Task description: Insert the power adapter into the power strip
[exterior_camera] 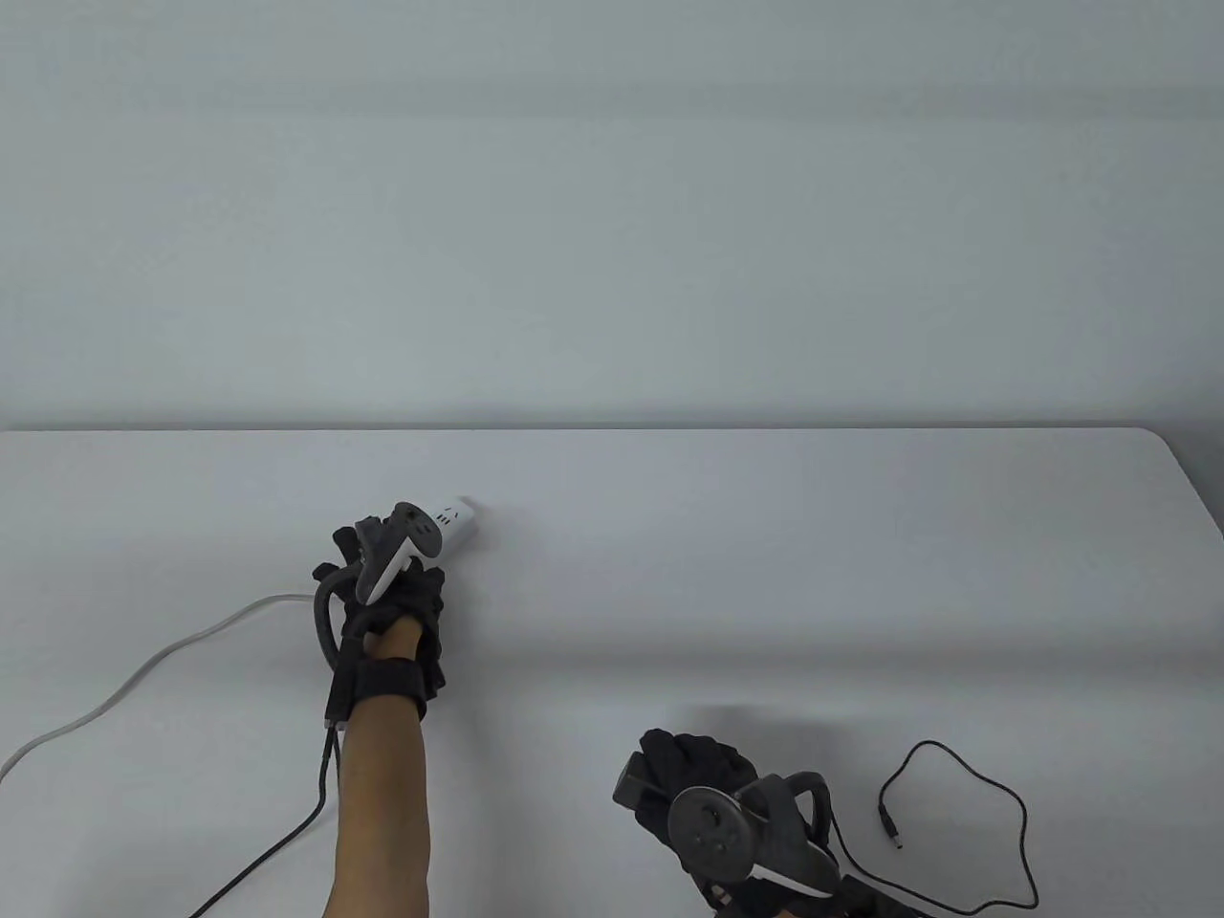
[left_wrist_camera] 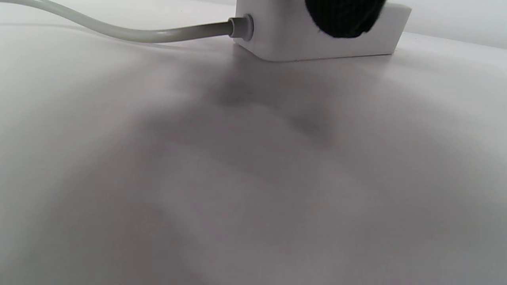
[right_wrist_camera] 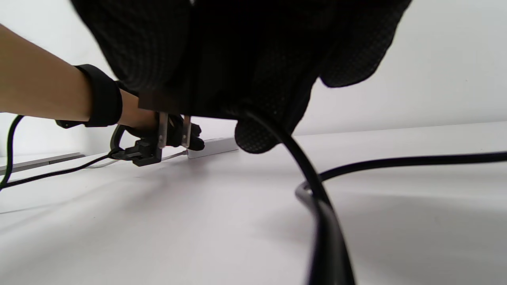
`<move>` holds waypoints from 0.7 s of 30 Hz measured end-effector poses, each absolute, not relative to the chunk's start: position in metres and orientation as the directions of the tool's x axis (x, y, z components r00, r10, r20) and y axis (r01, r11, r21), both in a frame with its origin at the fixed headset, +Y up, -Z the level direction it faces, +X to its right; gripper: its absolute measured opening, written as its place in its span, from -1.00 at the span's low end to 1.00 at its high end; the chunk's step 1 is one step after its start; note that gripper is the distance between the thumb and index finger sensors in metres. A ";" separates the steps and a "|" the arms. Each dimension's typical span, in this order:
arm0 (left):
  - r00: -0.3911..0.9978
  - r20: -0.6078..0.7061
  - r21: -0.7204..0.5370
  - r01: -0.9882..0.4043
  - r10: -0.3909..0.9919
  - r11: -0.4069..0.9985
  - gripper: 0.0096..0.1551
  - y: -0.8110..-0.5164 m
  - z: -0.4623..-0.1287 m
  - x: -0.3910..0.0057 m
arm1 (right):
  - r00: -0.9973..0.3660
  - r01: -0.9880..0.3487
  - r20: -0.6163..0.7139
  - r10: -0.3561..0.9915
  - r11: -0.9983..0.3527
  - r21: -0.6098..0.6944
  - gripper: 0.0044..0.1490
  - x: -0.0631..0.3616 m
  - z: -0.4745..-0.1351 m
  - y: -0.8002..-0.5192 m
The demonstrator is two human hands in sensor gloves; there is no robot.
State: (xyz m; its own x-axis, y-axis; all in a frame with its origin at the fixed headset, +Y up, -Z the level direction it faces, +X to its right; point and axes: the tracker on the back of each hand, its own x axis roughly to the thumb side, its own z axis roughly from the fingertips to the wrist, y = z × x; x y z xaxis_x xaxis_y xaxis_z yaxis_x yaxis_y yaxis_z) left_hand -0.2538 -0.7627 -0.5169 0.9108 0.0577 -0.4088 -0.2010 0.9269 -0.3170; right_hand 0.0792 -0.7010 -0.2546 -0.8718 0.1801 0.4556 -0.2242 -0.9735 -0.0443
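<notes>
Left hand (exterior_camera: 387, 598) rests on the white power strip (exterior_camera: 457, 526), likely pinning it to the table (exterior_camera: 765, 574) against the coming push. Right hand (right_wrist_camera: 245, 67) grips the black power adapter (right_wrist_camera: 166, 103), prongs (right_wrist_camera: 162, 130) downward, well apart from the strip; its cable (exterior_camera: 994, 822) trails right.

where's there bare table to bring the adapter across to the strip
Bare table runs from the right hand up to the power strip, and right of the strip to the far edge. It is crowded at the left hand, the white cord, and the black cable.
</notes>
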 end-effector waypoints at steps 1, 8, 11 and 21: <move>0.911 -0.408 -0.313 -0.192 0.050 0.930 -0.05 -0.764 -0.519 -0.253 | -0.871 -0.223 0.458 0.180 -0.974 -0.043 -0.13 0.078 -0.254 -0.701; 0.911 -0.410 -0.190 -0.048 -0.035 0.981 -0.11 -0.762 -0.521 -0.243 | -0.868 -0.222 0.463 0.182 -0.974 -0.034 -0.13 0.077 -0.254 -0.702; 0.914 -0.405 -0.169 -0.098 0.022 0.981 -0.09 -0.761 -0.520 -0.243 | -0.869 -0.218 0.462 0.178 -0.975 -0.032 -0.13 0.077 -0.254 -0.702; 0.944 -0.307 -0.113 -0.165 0.123 0.980 -0.07 -0.754 -0.505 -0.240 | -0.874 -0.213 0.453 0.173 -0.976 -0.039 -0.13 0.080 -0.257 -0.701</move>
